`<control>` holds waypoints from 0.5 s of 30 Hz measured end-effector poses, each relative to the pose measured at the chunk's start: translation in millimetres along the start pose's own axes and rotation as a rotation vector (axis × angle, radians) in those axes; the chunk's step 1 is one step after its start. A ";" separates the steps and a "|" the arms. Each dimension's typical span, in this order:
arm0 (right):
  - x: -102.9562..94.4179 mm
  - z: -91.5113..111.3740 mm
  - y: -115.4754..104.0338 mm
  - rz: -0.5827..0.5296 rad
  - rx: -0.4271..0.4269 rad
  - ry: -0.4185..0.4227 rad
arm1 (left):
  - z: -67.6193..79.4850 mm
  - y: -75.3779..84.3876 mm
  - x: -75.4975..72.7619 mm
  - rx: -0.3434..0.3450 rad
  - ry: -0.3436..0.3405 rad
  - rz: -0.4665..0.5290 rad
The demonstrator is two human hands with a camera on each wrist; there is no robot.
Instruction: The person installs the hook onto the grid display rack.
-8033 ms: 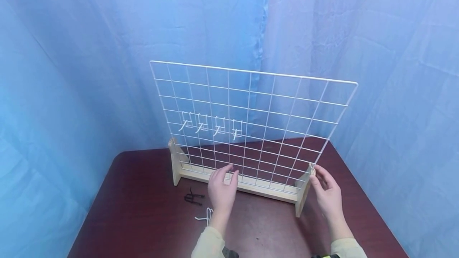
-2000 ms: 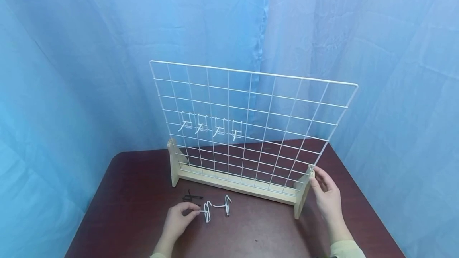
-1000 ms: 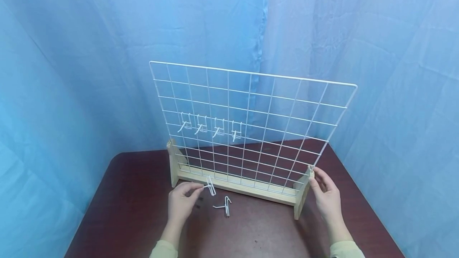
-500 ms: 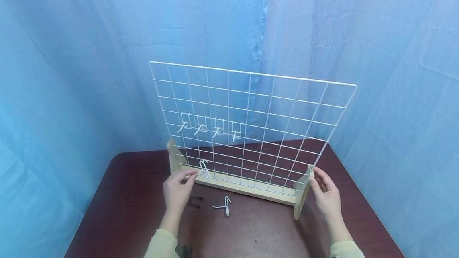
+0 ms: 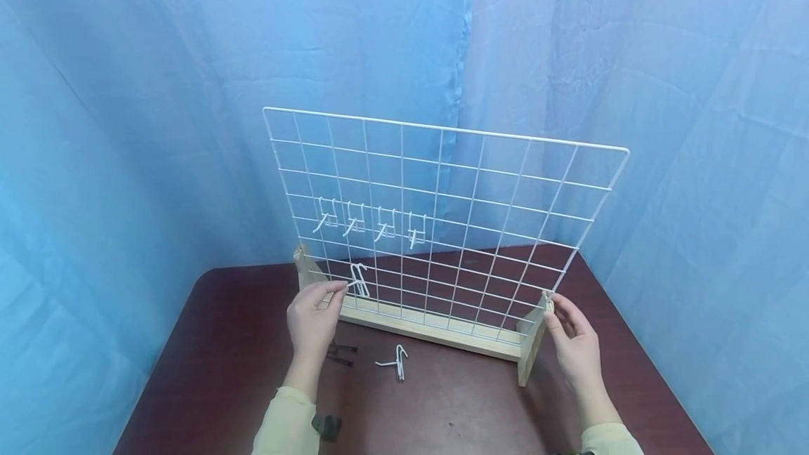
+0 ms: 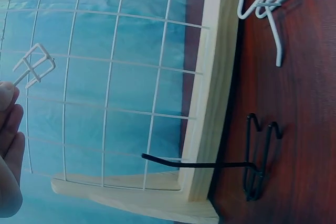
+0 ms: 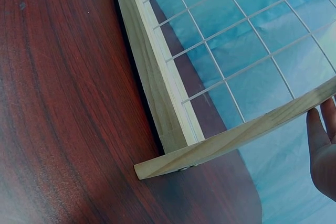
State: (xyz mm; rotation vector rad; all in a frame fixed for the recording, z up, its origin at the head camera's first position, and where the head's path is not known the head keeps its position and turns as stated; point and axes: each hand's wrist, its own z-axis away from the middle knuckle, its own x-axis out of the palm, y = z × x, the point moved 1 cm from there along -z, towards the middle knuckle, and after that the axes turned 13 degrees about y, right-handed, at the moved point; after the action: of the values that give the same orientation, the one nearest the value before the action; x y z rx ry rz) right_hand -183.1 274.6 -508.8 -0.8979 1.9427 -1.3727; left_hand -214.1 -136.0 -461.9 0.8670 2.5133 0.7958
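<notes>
My left hand (image 5: 314, 314) pinches a white wire hook (image 5: 360, 281) by its prong, thumb against fingertips. The hook is upright, its two bent ends on top, and overlaps the lower left of the white wire grid panel (image 5: 442, 129). In the left wrist view the held hook (image 6: 35, 66) shows its rectangular back before the grid wires. My right hand (image 5: 579, 346) grips the top of the right end piece of the wooden stand (image 5: 533, 343). A row of several white hooks, one of them the rightmost hook (image 5: 417, 237), hangs on one grid wire.
A loose white hook (image 5: 399, 364) lies on the dark red table (image 5: 468, 399) before the stand. Left of it is a black hook (image 6: 257, 166), partly behind my left hand in the head view. Blue curtains (image 5: 152, 125) enclose the table.
Empty near the base 8 seconds ago, my left hand pinches a white hook over the table 2 seconds ago and has since raised it before the lower grid. The right hand stays put.
</notes>
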 end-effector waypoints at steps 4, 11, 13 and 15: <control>-0.1 0.1 0.0 -0.005 0.001 -0.005 | -8.2 3.8 2.1 0.006 0.007 0.011; -0.2 0.3 -0.8 0.001 0.003 -0.005 | -22.1 7.7 8.5 0.081 0.066 0.038; -0.2 -0.1 -0.7 0.008 0.004 -0.004 | -25.5 8.4 10.5 0.117 0.086 0.056; -0.2 -0.2 -0.5 0.012 0.009 -0.003 | -27.6 8.4 12.2 0.152 0.096 0.073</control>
State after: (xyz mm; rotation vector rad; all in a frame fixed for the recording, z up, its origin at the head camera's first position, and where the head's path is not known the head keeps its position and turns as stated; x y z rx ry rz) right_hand -183.1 274.7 -508.2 -0.8825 1.9347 -1.3718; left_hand -233.2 -133.4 -437.2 0.9970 2.6683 0.6916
